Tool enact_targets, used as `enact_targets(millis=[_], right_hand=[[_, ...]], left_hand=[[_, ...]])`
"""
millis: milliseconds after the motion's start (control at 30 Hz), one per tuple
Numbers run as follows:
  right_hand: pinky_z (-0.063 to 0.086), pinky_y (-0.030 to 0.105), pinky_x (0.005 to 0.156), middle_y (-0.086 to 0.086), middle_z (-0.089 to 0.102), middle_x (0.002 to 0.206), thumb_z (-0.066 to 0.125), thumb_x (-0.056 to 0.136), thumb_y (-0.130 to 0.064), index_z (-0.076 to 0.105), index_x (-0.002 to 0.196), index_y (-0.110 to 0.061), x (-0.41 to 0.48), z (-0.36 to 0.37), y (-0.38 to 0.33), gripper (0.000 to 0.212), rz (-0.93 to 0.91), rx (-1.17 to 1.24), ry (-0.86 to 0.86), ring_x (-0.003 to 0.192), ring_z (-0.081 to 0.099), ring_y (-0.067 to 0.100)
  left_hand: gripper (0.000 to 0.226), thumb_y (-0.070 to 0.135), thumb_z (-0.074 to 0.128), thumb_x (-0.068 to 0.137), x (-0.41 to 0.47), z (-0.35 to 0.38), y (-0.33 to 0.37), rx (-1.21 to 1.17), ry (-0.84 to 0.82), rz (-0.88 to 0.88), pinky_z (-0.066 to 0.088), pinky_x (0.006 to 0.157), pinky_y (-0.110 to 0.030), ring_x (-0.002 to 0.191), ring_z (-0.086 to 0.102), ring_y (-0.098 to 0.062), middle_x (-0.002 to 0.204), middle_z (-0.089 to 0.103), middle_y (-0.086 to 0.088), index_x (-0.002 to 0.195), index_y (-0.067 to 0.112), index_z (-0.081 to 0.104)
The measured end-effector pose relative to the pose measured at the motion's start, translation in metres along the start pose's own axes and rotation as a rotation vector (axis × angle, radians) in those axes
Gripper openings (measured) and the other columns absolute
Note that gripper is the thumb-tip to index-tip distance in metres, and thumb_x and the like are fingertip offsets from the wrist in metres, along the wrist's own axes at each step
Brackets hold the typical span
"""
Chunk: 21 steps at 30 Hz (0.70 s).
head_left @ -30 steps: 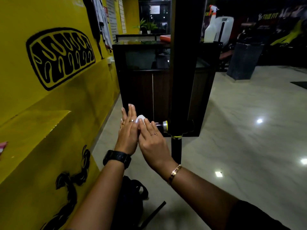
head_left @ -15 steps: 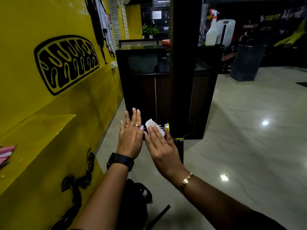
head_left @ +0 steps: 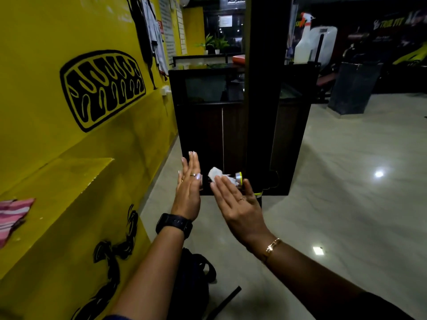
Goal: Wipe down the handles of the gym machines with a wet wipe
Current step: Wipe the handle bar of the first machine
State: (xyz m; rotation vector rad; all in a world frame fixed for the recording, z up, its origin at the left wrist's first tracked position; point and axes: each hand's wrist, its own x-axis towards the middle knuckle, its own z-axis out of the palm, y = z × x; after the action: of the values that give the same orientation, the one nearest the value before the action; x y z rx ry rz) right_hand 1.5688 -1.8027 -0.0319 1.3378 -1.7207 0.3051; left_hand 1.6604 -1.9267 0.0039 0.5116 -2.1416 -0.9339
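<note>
White wet wipe (head_left: 215, 173) pressed on handle (head_left: 237, 176) by right hand (head_left: 238, 204), fingers flat — left hand (head_left: 188, 188) open; wiping seemingly underway, unfinished.

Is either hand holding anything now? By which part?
Nothing is gripped. The right hand is flat, its straight fingers pressing the wet wipe against the machine handle. The left hand is open beside the handle, holding nothing.

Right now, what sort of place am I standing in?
Probably a gym: a black machine upright with a short chrome-tipped handle, a fitness logo in the background, and a spray bottle.
</note>
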Motion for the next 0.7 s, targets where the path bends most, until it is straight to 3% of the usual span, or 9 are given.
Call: enact_targets(millis=[100, 233, 333, 433, 567, 633, 700], right_hand=[[0.004, 0.050, 0.118, 0.017, 0.045, 0.145, 0.023, 0.098, 0.000, 0.035, 0.143, -0.002, 0.016, 0.001, -0.005, 0.046, 0.157, 0.017, 0.020, 0.137, 0.040, 0.026], [0.020, 0.049, 0.114, 0.021, 0.053, 0.136, 0.037, 0.094, -0.008, 0.045, 0.135, 0.004, 0.041, 0.006, -0.036, 0.044, 0.226, 0.229, 0.001, 0.132, 0.046, 0.033], [0.030, 0.048, 0.113, 0.022, 0.051, 0.138, 0.041, 0.095, -0.004, 0.051, 0.132, 0.007, 0.029, 0.004, -0.033, 0.039, 0.073, 0.331, 0.010, 0.134, 0.043, 0.032], [0.030, 0.049, 0.113, 0.017, 0.046, 0.144, 0.027, 0.101, 0.001, 0.045, 0.140, -0.001, 0.010, -0.003, -0.005, 0.043, -0.063, 0.222, 0.006, 0.136, 0.041, 0.027], [0.020, 0.049, 0.116, 0.020, 0.043, 0.145, 0.011, 0.102, 0.000, 0.035, 0.144, 0.000, 0.017, 0.000, 0.002, 0.048, 0.125, 0.130, 0.037, 0.137, 0.039, 0.029], [0.025, 0.051, 0.115, 0.021, 0.049, 0.141, 0.019, 0.102, -0.001, 0.036, 0.144, 0.000, 0.029, 0.001, -0.012, 0.045, 0.168, 0.185, 0.044, 0.134, 0.044, 0.030], [0.034, 0.052, 0.111, 0.023, 0.052, 0.137, 0.036, 0.098, -0.003, 0.042, 0.139, 0.004, 0.031, 0.004, -0.023, 0.041, 0.082, 0.235, 0.055, 0.133, 0.045, 0.033]], left_hand=[[0.068, 0.062, 0.005, 0.084, 0.002, 0.005, 0.001, -0.048, 0.003, -0.031, -0.012, 0.120, -0.030, 0.138, -0.018, 0.012, 0.152, -0.006, 0.026, 0.146, 0.035, 0.000], [0.063, 0.062, 0.008, 0.084, 0.005, 0.009, 0.002, -0.123, -0.003, -0.059, -0.009, 0.122, -0.040, 0.139, -0.015, 0.008, 0.147, -0.005, 0.031, 0.143, 0.041, 0.001], [0.071, 0.061, 0.008, 0.084, 0.005, 0.005, 0.000, -0.108, 0.009, -0.065, -0.013, 0.119, -0.032, 0.138, -0.015, 0.010, 0.148, -0.002, 0.029, 0.149, 0.032, 0.003], [0.076, 0.058, 0.004, 0.086, 0.001, 0.001, -0.003, -0.053, 0.009, -0.029, -0.016, 0.113, -0.018, 0.135, -0.017, 0.018, 0.152, -0.003, 0.026, 0.154, 0.024, 0.005], [0.077, 0.059, 0.003, 0.086, 0.000, 0.001, -0.001, -0.018, 0.011, -0.027, -0.017, 0.111, -0.014, 0.133, -0.019, 0.019, 0.154, -0.004, 0.021, 0.154, 0.023, 0.004], [0.074, 0.060, 0.005, 0.086, 0.000, 0.003, 0.000, -0.034, 0.010, -0.035, -0.016, 0.111, -0.014, 0.134, -0.018, 0.019, 0.153, -0.004, 0.022, 0.152, 0.027, 0.003], [0.071, 0.060, 0.006, 0.085, 0.000, 0.002, 0.002, -0.043, 0.000, -0.045, -0.016, 0.111, -0.014, 0.133, -0.018, 0.021, 0.153, -0.003, 0.023, 0.149, 0.031, 0.003]])
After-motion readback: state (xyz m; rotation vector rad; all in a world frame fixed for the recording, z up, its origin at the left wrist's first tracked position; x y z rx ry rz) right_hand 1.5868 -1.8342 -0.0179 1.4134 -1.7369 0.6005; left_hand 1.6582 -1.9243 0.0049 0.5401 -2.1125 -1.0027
